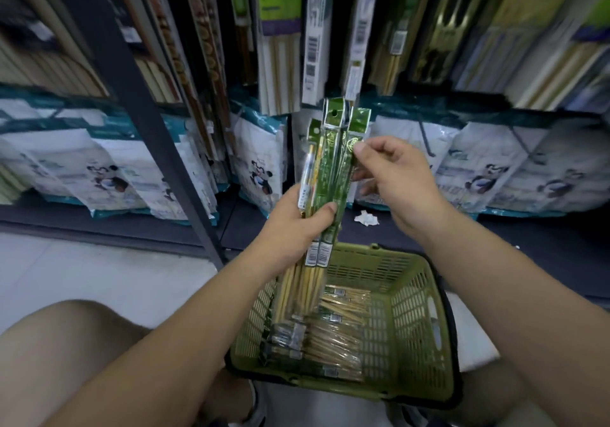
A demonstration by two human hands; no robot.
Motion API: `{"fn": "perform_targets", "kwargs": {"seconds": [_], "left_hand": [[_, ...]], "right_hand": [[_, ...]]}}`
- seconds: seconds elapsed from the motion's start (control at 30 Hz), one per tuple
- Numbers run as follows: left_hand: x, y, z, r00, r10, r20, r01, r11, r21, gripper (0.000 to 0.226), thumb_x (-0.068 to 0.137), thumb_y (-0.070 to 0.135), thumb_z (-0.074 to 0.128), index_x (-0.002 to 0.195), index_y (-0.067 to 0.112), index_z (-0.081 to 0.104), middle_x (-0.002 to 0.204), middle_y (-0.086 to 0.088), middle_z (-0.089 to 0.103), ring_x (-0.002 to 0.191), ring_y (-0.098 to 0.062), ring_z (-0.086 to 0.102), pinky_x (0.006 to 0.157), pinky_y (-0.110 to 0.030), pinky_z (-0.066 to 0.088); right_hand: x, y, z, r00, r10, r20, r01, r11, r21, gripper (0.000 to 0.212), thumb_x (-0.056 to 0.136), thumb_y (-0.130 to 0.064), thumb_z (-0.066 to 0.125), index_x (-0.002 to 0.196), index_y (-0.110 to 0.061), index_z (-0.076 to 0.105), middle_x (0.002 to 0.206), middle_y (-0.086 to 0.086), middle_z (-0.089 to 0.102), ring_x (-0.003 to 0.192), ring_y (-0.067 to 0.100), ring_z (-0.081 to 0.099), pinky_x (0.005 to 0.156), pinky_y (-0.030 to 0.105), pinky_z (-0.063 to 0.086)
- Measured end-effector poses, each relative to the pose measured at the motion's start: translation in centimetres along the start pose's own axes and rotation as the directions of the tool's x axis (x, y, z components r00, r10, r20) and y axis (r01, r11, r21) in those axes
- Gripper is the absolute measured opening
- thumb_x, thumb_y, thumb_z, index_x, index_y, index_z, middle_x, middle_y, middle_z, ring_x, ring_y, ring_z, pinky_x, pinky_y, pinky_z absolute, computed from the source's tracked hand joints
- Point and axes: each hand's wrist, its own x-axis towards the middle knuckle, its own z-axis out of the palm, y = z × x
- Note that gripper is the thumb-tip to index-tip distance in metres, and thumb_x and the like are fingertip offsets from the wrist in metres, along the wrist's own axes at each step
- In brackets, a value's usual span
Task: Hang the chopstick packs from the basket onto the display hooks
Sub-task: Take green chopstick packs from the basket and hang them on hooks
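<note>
The left hand (297, 220) is wrapped round a bundle of chopstick packs (326, 162) at about their middle, thumb across the front; it holds them upright, leaning slightly right, above the far left corner of the basket (409, 311). The green header cards (333, 113) with their punched holes fan out at the top of the bundle; the pale wooden ends hang down over the basket's left wall. The right hand (399, 176) is just right of the bundle, thumb and forefinger pinching the green upper part of the rightmost pack, the other fingers curled behind it; the two hands are near each other but apart. The basket is green plastic with slatted walls and a dark handle (450, 311) lying along its right rim; it sits on the pale floor (99, 278) in front of the person. In it more packs (333, 337) lie flat across the bottom, mostly toward the left wall. Beyond the hands, rows of hung packs (317, 30) fill the upper display, too blurred to read; under them white bags (260, 166) with a panda print stand along the bottom shelf (528, 245). A crumpled scrap of paper (365, 218) lies on that dark shelf, just beyond the basket's far edge; a dark metal post (132, 96) slants up at the left.
</note>
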Motion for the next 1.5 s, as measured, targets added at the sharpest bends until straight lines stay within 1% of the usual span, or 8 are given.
{"fn": "perform_targets", "kwargs": {"seconds": [0.1, 0.27, 0.37, 0.47, 0.57, 0.77, 1.17, 1.5], "left_hand": [[1.2, 3.1, -0.1, 0.995, 0.095, 0.019, -0.095, 0.995, 0.008, 0.032, 0.084, 0.047, 0.067, 0.115, 0.04, 0.063, 0.107, 0.014, 0.075, 0.1, -0.011, 0.072, 0.086, -0.032, 0.059], [3.4, 8.4, 0.0, 0.97, 0.241, 0.025, -0.242, 0.966, 0.085, 0.023, 0.092, 0.038, 0.066, 0.111, 0.048, 0.06, 0.106, 0.028, 0.071, 0.099, 0.005, 0.067, 0.078, -0.008, 0.049], [5.0, 11.0, 0.2, 0.953, 0.301, -0.004, -0.299, 0.948, 0.11, 0.029, 0.082, 0.053, 0.067, 0.109, 0.056, 0.06, 0.105, 0.027, 0.071, 0.098, 0.004, 0.068, 0.076, -0.011, 0.051], [6.8, 12.4, 0.2, 0.939, 0.343, -0.027, -0.34, 0.937, 0.085, 0.057, 0.078, 0.064, 0.064, 0.129, 0.04, 0.059, 0.119, 0.021, 0.07, 0.112, -0.001, 0.065, 0.095, -0.027, 0.054], [7.9, 13.8, 0.1, 0.944, 0.324, -0.062, -0.321, 0.945, 0.055, 0.089, 0.076, 0.07, 0.063, 0.144, 0.015, 0.049, 0.142, -0.01, 0.06, 0.133, -0.029, 0.056, 0.111, -0.054, 0.046], [9.4, 14.8, -0.5, 0.928, 0.36, -0.095, -0.37, 0.919, -0.134, 0.007, 0.103, 0.018, 0.06, 0.105, 0.014, 0.055, 0.08, -0.01, 0.071, 0.062, -0.027, 0.066, 0.06, -0.032, 0.058], [10.0, 14.9, 0.3, 0.932, 0.351, -0.088, -0.362, 0.911, -0.198, 0.005, 0.102, 0.014, 0.061, 0.105, 0.013, 0.057, 0.083, -0.009, 0.074, 0.063, -0.026, 0.069, 0.061, -0.029, 0.058], [10.2, 14.6, -0.1, 0.928, 0.361, -0.09, -0.371, 0.911, -0.178, 0.006, 0.102, 0.014, 0.062, 0.106, 0.013, 0.058, 0.086, -0.012, 0.075, 0.065, -0.029, 0.07, 0.061, -0.031, 0.059]], "right_hand": [[1.0, -3.3, -0.2, 0.995, -0.064, -0.081, 0.071, 0.995, 0.076, 0.016, 0.096, -0.019, 0.068, 0.081, -0.021, 0.067, 0.07, -0.006, 0.062, 0.063, 0.01, 0.061, 0.052, 0.024, 0.05], [2.6, -9.0, -1.2, 0.98, -0.14, -0.14, 0.165, 0.967, 0.192, 0.024, 0.097, -0.024, 0.067, 0.075, -0.032, 0.074, 0.068, -0.012, 0.059, 0.063, 0.009, 0.056, 0.054, 0.026, 0.049], [3.6, -11.7, -2.1, 0.966, -0.191, -0.175, 0.221, 0.96, 0.172, 0.033, 0.1, -0.027, 0.063, 0.071, -0.036, 0.075, 0.065, -0.016, 0.058, 0.062, 0.006, 0.055, 0.054, 0.024, 0.05], [4.8, -13.6, -2.8, 0.94, -0.255, -0.229, 0.293, 0.944, 0.153, 0.03, 0.1, -0.028, 0.063, 0.074, -0.035, 0.076, 0.074, -0.006, 0.06, 0.063, 0.008, 0.055, 0.055, 0.024, 0.05], [6.1, -15.2, -3.3, 0.913, -0.305, -0.272, 0.346, 0.931, 0.118, 0.03, 0.1, -0.028, 0.063, 0.074, -0.036, 0.075, 0.07, -0.012, 0.061, 0.06, 0.004, 0.055, 0.055, 0.022, 0.051], [8.1, -17.4, -3.9, 0.869, -0.393, -0.299, 0.421, 0.907, 0.031, 0.03, 0.101, -0.033, 0.061, 0.073, -0.035, 0.072, 0.06, -0.009, 0.045, 0.057, 0.009, 0.044, 0.053, 0.026, 0.043], [10.7, -18.9, -4.1, 0.808, -0.455, -0.374, 0.462, 0.884, -0.077, 0.037, 0.103, -0.031, 0.058, 0.085, 0.002, 0.059, 0.052, -0.01, 0.033, 0.051, 0.01, 0.032, 0.052, 0.015, 0.039], [12.5, -18.3, -4.1, 0.795, -0.447, -0.41, 0.451, 0.888, -0.093, 0.034, 0.099, -0.027, 0.061, 0.077, -0.002, 0.062, 0.048, -0.015, 0.037, 0.052, 0.007, 0.04, 0.055, 0.003, 0.043]]}}
